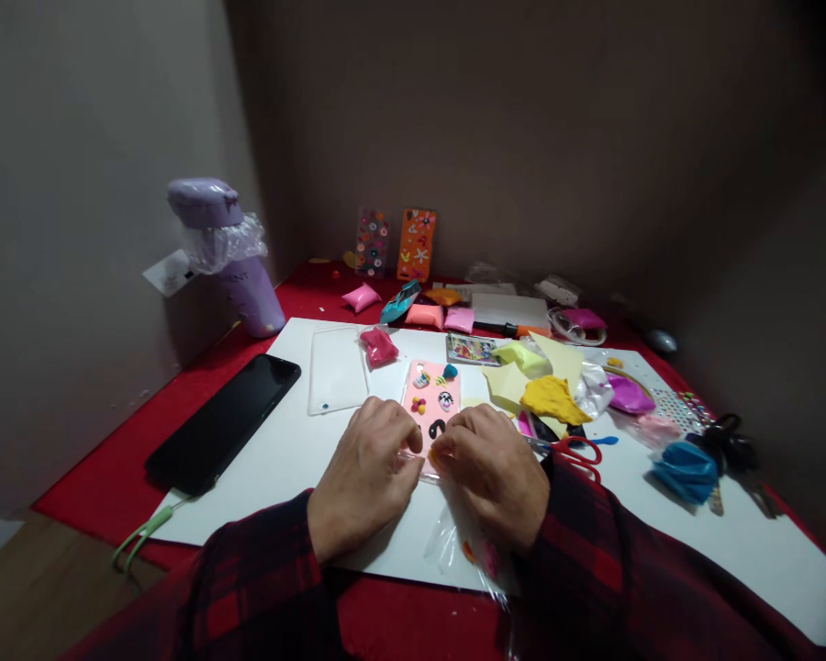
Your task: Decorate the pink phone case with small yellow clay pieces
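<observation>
A pink phone case (432,384) with small clay decorations lies on white board in front of me. Curled at its lower left edge, my left hand (373,473) grips the case between thumb and fingers. My right hand (494,465) bends over the lower right side, its fingertips pinched around a small orange piece of clay (436,454), mostly hidden by the fingers. A clear plastic bag (454,537) with orange and pink bits lies under the right wrist. Left of the pink case is a clear phone case (339,372), and near its corner a packet of red clay (379,346).
A black phone (224,424) lies left, with a purple bottle (238,262) behind it. Red-handled scissors (578,452), yellow clay (554,399) and a blue clay bundle (686,473) lie right. Decorated cases, one orange (417,245), lean on the back wall.
</observation>
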`<state>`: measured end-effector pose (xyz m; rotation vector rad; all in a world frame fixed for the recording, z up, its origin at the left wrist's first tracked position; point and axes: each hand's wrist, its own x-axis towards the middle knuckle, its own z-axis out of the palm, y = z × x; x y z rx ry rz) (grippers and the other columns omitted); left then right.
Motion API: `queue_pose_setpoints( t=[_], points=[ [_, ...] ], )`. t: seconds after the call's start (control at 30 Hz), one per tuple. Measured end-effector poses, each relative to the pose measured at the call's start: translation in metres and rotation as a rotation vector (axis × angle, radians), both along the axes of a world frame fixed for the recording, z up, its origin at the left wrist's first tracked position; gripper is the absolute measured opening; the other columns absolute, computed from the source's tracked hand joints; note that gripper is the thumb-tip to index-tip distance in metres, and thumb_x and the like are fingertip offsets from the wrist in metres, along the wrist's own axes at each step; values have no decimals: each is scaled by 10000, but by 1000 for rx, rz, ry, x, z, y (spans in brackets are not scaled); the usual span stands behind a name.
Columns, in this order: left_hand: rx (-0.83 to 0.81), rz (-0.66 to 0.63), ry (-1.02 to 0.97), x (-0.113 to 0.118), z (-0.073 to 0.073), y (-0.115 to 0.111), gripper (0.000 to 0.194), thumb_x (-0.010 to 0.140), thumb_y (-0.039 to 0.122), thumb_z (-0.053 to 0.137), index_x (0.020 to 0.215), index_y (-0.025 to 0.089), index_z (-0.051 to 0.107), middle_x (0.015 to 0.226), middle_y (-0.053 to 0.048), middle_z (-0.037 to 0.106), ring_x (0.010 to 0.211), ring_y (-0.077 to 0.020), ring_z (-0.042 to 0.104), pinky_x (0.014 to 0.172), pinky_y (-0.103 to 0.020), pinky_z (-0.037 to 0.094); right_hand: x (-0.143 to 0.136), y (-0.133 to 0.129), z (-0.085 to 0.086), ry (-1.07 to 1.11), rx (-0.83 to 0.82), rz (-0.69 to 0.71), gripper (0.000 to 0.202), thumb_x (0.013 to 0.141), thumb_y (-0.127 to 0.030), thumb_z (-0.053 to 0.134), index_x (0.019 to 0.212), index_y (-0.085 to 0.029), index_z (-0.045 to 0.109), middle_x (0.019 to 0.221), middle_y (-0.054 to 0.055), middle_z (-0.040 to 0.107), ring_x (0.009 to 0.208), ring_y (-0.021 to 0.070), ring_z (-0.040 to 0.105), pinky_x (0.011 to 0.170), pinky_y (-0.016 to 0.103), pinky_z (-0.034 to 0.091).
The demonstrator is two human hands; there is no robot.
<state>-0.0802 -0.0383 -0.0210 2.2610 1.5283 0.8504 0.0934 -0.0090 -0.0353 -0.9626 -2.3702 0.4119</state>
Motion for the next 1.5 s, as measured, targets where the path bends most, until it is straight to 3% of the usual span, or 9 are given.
queue_pose_setpoints(
  t=[0.43,0.73,0.97,1.13,1.27,1.33,1.5],
  points=[
    [6,-1,-13,1,0,-1,122,725,66,499,706,183,471,752,-11,499,766,-172,427,699,-322,363,1,-5,1,186,-41,15,63,795,-161,501,766,-170,555,762,52,567,776,206,485,699,356,362],
    [-31,-108,-169,3,10,-3,58,784,239,550,814,192,565,787,-34,550,825,-189,459,722,-330,392,0,-9,10,474,-380,-147,85,792,-223,555,744,-174,605,657,8,582,576,133,486,536,258,387],
    [-63,-133,-231,4,9,-2,86,761,115,529,723,188,554,741,-16,545,804,-165,463,707,-299,406,1,-8,12,536,-558,-107,111,782,-265,566,752,-167,606,664,20,601,593,145,527,542,262,419],
    [-64,-135,-227,3,9,-1,111,729,85,542,683,184,521,730,-7,544,791,-160,462,697,-294,404,7,-5,15,467,-434,-23,145,791,-254,565,892,-161,610,767,38,614,660,150,533,597,275,423],
    [-69,-166,-200,3,9,-3,133,711,74,554,654,183,505,712,-4,534,788,-161,460,719,-303,405,8,-5,17,410,-355,-19,92,780,-230,567,758,-153,613,688,28,588,618,144,503,575,277,400],
    [-80,-175,-215,3,9,-3,117,727,94,553,665,184,513,717,-6,534,791,-161,462,718,-302,411,8,-4,16,394,-434,-31,115,783,-236,561,711,-155,599,647,19,574,582,136,490,546,270,390],
    [-107,-163,-243,3,11,-3,93,762,161,546,673,189,533,719,-13,534,789,-168,464,702,-306,422,8,-2,12,539,-817,-18,159,760,-310,597,723,-158,566,658,16,593,572,125,520,527,250,410]
  ],
)
